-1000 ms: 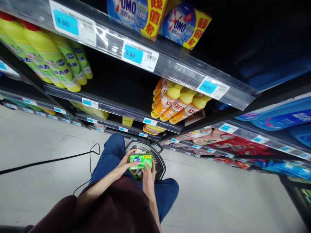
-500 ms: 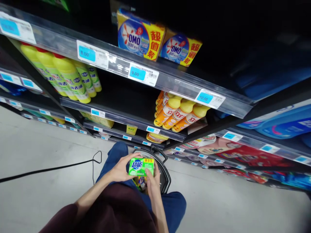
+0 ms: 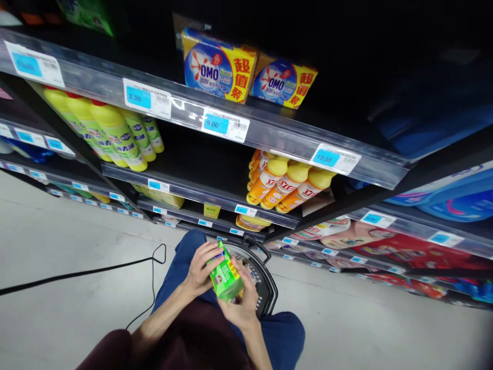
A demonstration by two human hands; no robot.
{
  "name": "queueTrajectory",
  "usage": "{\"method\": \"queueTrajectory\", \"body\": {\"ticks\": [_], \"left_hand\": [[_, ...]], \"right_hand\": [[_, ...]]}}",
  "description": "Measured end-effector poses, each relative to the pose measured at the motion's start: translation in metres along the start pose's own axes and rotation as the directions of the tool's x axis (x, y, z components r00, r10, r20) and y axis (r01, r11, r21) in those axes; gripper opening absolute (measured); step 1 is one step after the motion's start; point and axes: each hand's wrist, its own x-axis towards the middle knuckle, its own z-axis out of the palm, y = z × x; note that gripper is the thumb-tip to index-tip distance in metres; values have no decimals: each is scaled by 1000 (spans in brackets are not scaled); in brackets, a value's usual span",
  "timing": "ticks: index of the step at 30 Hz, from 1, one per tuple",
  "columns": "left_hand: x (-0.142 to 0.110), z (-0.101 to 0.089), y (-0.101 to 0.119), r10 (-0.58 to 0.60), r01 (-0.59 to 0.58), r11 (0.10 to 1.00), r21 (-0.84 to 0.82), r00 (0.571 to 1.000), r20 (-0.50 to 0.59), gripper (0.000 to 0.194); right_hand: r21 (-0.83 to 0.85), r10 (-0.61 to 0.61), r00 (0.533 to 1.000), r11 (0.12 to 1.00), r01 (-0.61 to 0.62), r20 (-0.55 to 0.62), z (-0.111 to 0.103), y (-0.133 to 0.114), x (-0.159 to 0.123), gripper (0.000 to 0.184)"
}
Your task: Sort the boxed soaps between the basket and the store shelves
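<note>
Both my hands hold a small green packet (image 3: 224, 276) with blue and yellow print, tilted on its end above a black shopping basket (image 3: 265, 288). My left hand (image 3: 200, 270) grips its upper left side with curled fingers. My right hand (image 3: 242, 303) cups it from below and the right. The basket stands on the floor by my knees and has other goods in it, mostly hidden by my hands.
Dark store shelves (image 3: 269, 136) run across in front of me with blue price tags. They carry OMO packs (image 3: 217, 69), green-yellow bottles (image 3: 115, 136), orange-yellow bottles (image 3: 287, 182) and blue bags (image 3: 458, 198). A black cable (image 3: 96, 270) lies on the grey floor at left.
The green packet has been turned from lying flat and face up to standing tilted on its end. My right hand has slid under it. The view has shifted slightly.
</note>
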Motion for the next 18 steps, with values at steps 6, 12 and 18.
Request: {"method": "queueTrajectory", "body": {"ticks": [6,12,18], "left_hand": [[-1,-6,-1,-3,10,998,69,996,-92,36],[0,-6,-5,59,-24,989,148,969,-238,29],[0,6,-2,60,-10,990,141,932,-358,35]], "right_hand": [[-122,-148,988,982,143,-33,1,-17,18,72],[-199,-169,973,971,136,-158,13,-24,9,54],[-302,-327,940,910,284,-101,10,-28,5,38]]}}
